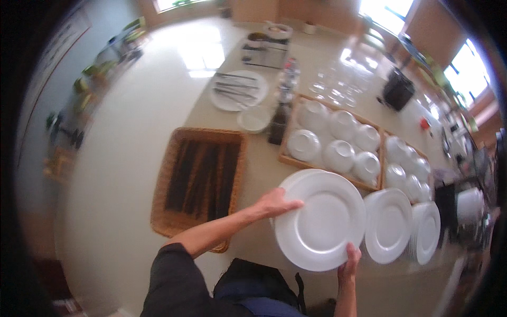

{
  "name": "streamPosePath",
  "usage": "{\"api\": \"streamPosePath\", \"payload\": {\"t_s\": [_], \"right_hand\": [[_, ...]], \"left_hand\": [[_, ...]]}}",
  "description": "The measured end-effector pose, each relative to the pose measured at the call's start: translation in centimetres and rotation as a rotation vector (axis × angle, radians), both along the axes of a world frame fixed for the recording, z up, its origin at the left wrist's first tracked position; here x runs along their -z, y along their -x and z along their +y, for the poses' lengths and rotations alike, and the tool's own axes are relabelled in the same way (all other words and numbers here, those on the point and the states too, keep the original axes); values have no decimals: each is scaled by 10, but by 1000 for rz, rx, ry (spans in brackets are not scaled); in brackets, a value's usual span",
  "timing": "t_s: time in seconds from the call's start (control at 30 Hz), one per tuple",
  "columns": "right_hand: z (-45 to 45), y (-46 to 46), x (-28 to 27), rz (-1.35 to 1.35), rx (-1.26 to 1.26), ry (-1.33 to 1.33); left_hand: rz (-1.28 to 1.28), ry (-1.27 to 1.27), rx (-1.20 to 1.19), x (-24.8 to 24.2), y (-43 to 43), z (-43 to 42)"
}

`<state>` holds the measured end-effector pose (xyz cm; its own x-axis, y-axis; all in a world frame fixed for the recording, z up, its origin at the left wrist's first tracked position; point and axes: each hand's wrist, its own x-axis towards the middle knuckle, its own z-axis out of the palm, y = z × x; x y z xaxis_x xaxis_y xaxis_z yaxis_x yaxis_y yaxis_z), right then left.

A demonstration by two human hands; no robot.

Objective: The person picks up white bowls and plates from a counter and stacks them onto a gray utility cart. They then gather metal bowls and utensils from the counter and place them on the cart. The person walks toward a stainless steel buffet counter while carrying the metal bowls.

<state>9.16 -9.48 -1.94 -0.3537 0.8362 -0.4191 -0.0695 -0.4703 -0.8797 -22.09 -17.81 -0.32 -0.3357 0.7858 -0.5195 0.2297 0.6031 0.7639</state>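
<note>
Straight in front of me is a round white plate, gripped by its rim on both sides. My left hand has its thumb over the upper left rim, while my right hand holds the lower right rim. More white plate edge shows behind it, and I cannot tell whether that is held too. To the right, close to the held plate, stands a stack of white plates. Farther right is another plate stack.
Left of the plates sits a wicker basket with dark contents. Two wooden trays hold upturned white bowls. Beyond are a plate with dark utensils, a small white dish, glasses and a black container.
</note>
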Motion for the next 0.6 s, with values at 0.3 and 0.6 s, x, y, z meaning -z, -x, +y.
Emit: {"api": "streamPosePath", "payload": {"t_s": [0.3,0.6], "right_hand": [[-1,4,-2,-30,13,-19],[3,5,-10,-140,-12,-19]], "left_hand": [[152,330,374,-44,19,38],[538,-15,340,-34,23,21]]}}
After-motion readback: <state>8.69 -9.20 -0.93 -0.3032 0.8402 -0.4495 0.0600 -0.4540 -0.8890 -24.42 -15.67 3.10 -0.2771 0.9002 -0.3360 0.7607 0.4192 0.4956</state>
